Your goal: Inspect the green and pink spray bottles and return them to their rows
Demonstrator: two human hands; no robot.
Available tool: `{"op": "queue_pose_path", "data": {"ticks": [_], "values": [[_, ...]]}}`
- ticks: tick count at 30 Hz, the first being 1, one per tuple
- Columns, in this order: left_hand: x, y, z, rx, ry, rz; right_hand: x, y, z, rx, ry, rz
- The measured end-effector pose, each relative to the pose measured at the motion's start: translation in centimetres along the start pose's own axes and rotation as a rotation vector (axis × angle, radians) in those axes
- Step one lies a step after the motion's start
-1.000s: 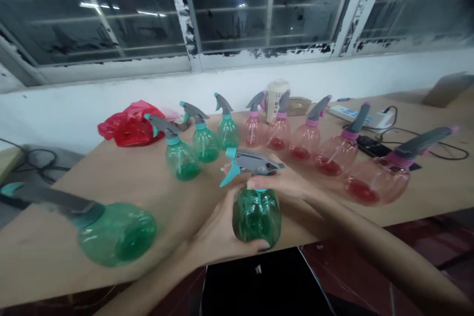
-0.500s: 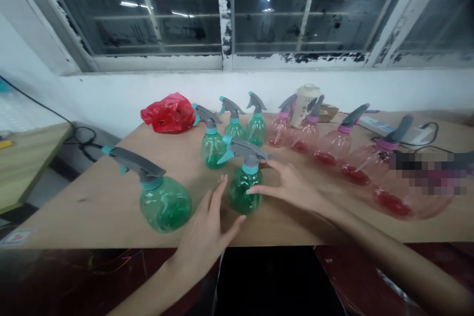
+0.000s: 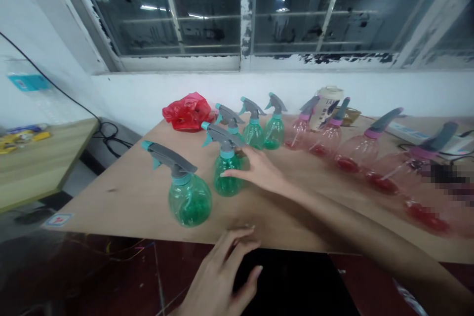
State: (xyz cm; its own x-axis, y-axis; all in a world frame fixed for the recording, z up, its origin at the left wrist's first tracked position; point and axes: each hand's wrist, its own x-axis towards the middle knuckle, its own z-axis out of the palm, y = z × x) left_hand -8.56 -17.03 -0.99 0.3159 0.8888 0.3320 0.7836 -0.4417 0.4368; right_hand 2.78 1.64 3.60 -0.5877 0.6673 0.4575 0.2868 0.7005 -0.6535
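My right hand point(image 3: 255, 170) is wrapped around a green spray bottle point(image 3: 226, 182) with a grey and teal trigger head, thumb on its front. It stands upright beside the other green bottles. Closest to the table's front left is another green spray bottle point(image 3: 190, 202), its nozzle pointing left. My left hand point(image 3: 225, 271) hangs at the table's front edge, fingers apart, holding nothing. Behind the gripped bottle, several green spray bottles point(image 3: 274, 133) stand in a row, one partly hidden.
Several pink spray bottles point(image 3: 357, 148) form a slanting row on the right. At the back are a crumpled red plastic bag point(image 3: 188, 112), a pale cup point(image 3: 326, 106) and a white power strip point(image 3: 407, 133). A second table point(image 3: 70, 148) stands to the left.
My right hand has moved the green bottle back and left, toward the other green ones. My left hand has drawn away from it to the table edge. The view has turned left.
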Motion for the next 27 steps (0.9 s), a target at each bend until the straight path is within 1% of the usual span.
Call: {"op": "queue_pose_path", "data": {"ticks": [4,8,11,13,15,17,20,22,24,27], "values": [[0.6,0.2,0.7,-0.044,0.026,0.036,0.9,-0.3,0.7,0.009,-0.031,-0.002],[1.1,0.4,1.5,-0.070,0.004,0.044,1.5,-0.4,1.5,0.002,-0.041,-0.021],[1.6,0.5,1.9,-0.081,-0.013,0.034,2.0,-0.4,2.1,0.013,-0.044,-0.017],[2.2,0.6,2.0,-0.094,-0.016,0.014,2.2,-0.5,2.1,0.013,-0.055,-0.030],[3.0,0.6,2.1,-0.107,-0.010,-0.012,2.4,-0.6,1.5,0.003,-0.067,-0.048],[3.9,0.5,2.1,-0.109,-0.001,-0.032,2.5,-0.6,0.3,-0.004,-0.060,-0.049],[5.2,-0.1,2.2,-0.079,0.010,-0.040,2.5,-0.1,-2.0,-0.013,-0.038,-0.010],[5.9,-0.6,2.5,-0.045,0.011,-0.043,2.6,0.8,-3.2,-0.028,-0.025,0.031],[6.5,-1.1,2.8,-0.014,0.007,-0.055,2.8,2.0,-3.8,-0.030,0.015,0.088],[7.0,-1.6,3.2,0.012,-0.012,-0.073,3.6,3.9,-3.7,-0.035,0.111,0.151]]}}
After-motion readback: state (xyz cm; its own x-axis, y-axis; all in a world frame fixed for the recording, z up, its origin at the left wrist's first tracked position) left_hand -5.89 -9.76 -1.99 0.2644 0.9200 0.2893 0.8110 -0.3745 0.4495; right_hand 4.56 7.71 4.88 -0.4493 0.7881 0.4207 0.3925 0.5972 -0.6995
